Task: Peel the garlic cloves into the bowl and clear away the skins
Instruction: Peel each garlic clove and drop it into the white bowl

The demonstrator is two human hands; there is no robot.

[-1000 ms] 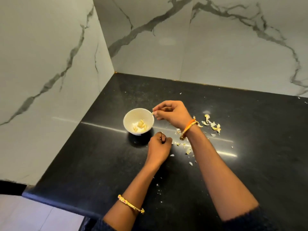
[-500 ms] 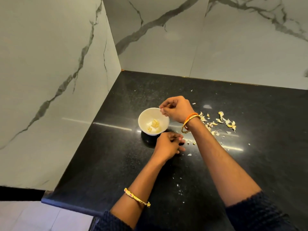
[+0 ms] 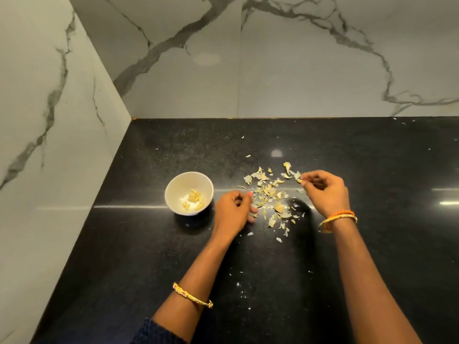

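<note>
Hands (image 3: 232, 212) (image 3: 325, 191) flank scattered skins (image 3: 269, 197); bowl (image 3: 173, 192) stands left.

Worktop (image 3: 154, 256) black, glossy, fine pale speckle. Walls (image 3: 285, 70) white marble look, grey veins. Bowl (image 3: 183, 181) white inside, peeled cloves (image 3: 195, 198) pale yellow. Skins (image 3: 269, 197) cream to straw yellow. Left wrist bangle (image 3: 192, 297) gold, pink spots. Right wrist bangles (image 3: 337, 217) orange, gold. Sleeve (image 3: 154, 331) dark navy knit.
</note>
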